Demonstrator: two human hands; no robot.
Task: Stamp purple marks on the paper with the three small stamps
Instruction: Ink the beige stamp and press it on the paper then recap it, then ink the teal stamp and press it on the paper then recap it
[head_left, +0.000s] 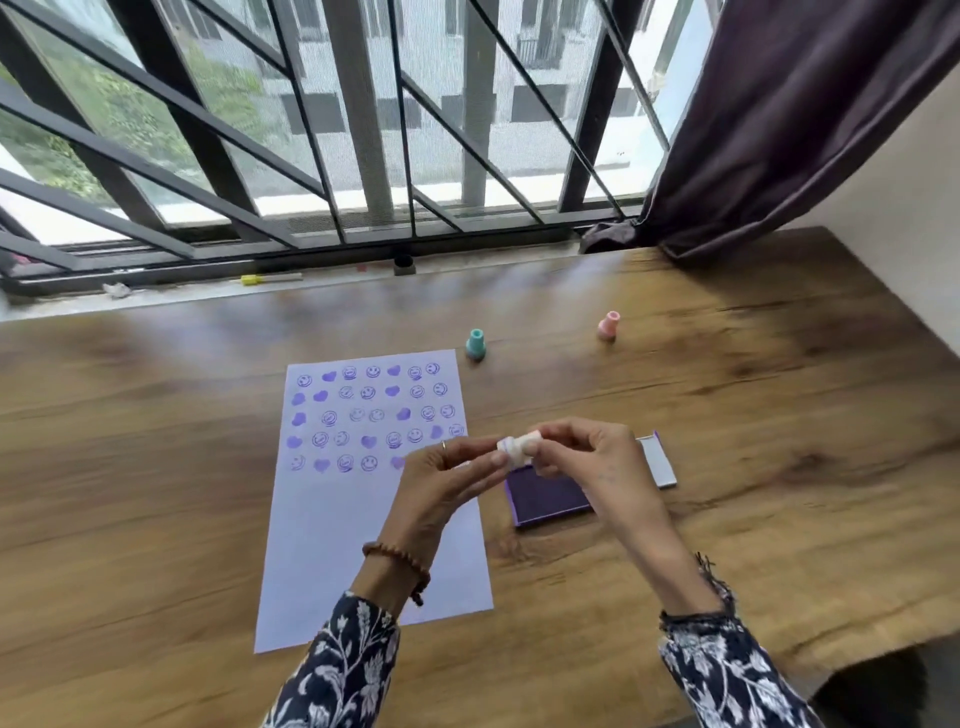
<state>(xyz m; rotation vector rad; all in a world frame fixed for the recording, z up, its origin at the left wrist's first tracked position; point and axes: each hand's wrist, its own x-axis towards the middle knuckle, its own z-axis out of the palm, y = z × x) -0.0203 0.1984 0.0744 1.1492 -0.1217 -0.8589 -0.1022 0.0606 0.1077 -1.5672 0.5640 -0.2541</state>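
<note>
A pale lilac sheet of paper (358, 530) lies on the wooden table, its upper half covered with rows of purple smiley and heart marks. Both hands meet above the paper's right edge. My left hand (441, 483) and my right hand (587, 457) pinch a small white stamp (514, 451) between their fingertips, lying sideways in the air. Just below them sits the open purple ink pad (545, 499), with its silvery lid (657, 460) flipped out to the right. A teal stamp (476, 344) stands upright beyond the paper's top right corner. A pink stamp (608, 326) stands further right.
The wooden table (156, 467) ends at a window sill with a black metal grille (311, 156). A dark purple curtain (779, 130) hangs at the back right and rests on the table corner. A yellow-tipped tool (270, 279) lies on the sill.
</note>
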